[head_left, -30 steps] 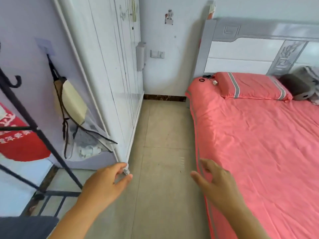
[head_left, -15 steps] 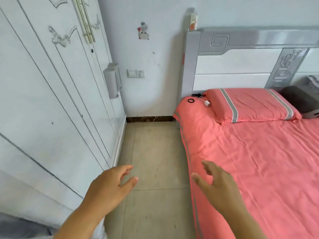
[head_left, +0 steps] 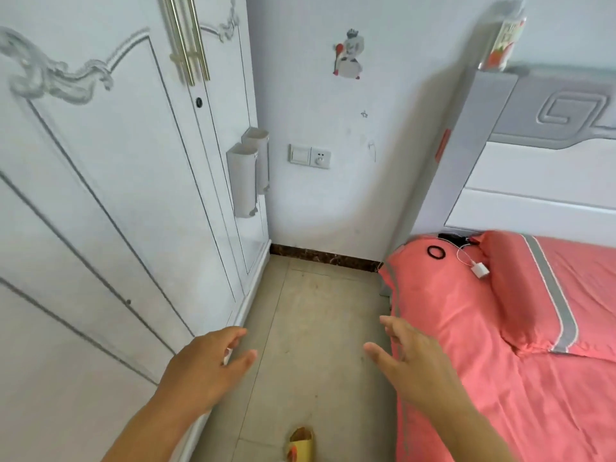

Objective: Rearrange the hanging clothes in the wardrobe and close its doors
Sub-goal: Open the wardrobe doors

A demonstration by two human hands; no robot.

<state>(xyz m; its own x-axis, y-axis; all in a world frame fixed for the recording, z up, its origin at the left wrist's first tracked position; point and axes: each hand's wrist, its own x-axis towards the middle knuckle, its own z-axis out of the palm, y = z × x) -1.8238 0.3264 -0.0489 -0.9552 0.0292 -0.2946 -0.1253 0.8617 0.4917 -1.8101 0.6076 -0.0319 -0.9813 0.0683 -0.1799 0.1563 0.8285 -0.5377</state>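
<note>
The white wardrobe (head_left: 110,201) fills the left side, its panelled doors closed, with two long metal handles (head_left: 186,38) near the top. No hanging clothes show. My left hand (head_left: 203,368) hovers low beside the wardrobe's base, fingers relaxed and holding nothing. My right hand (head_left: 410,361) is held out over the floor by the bed's edge, fingers spread and empty. Neither hand touches the doors.
A bed (head_left: 500,361) with a pink sheet and pillow (head_left: 546,295) takes the right side, leaving a narrow tiled aisle (head_left: 310,321). A yellow slipper (head_left: 300,445) lies on the floor. Two white holders (head_left: 246,175) stick out from the wardrobe's far end. A socket (head_left: 310,156) sits on the back wall.
The view has moved forward along the aisle and risen; the coat rack and hanging bag on the left have left the frame, and the wardrobe doors loom closer. Both hands stay empty in front.
</note>
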